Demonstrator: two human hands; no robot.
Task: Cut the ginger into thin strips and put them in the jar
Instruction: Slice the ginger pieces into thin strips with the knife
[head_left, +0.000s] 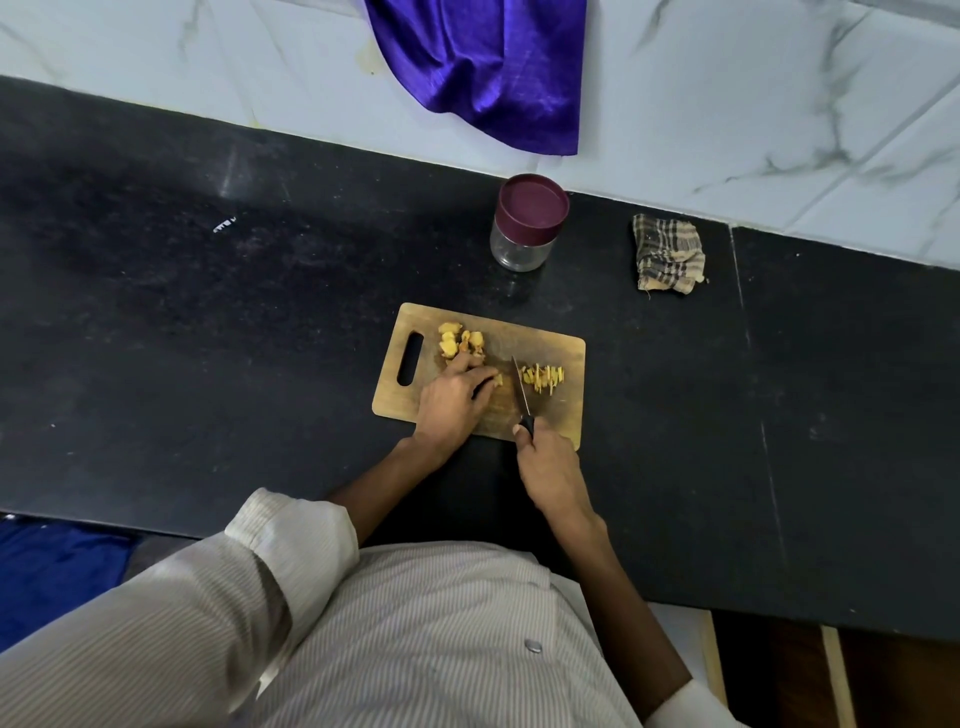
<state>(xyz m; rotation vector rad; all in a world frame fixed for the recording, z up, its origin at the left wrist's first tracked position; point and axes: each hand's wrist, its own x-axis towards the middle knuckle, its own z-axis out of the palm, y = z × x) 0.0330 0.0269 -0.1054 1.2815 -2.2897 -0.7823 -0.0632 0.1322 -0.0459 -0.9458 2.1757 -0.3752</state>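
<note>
Holding a small knife with a black handle and thin silver blade (521, 391), my right hand (548, 470) has its fingers wrapped tight round the handle. My left hand (451, 402) curls over a little yellow piece of ginger (497, 380) and presses it down on the flat brown wooden cutting board (569, 347). The blade stands between my two hands, just beside that piece. Thin yellow ginger strips (543, 376) lie just past the blade, on my right hand's side. Bigger ginger chunks (461, 341) sit just beyond my left fingers. A clear glass jar with a dark purple lid (529, 222) stands on the black stone counter (208, 338), well beyond both hands, lid on.
</note>
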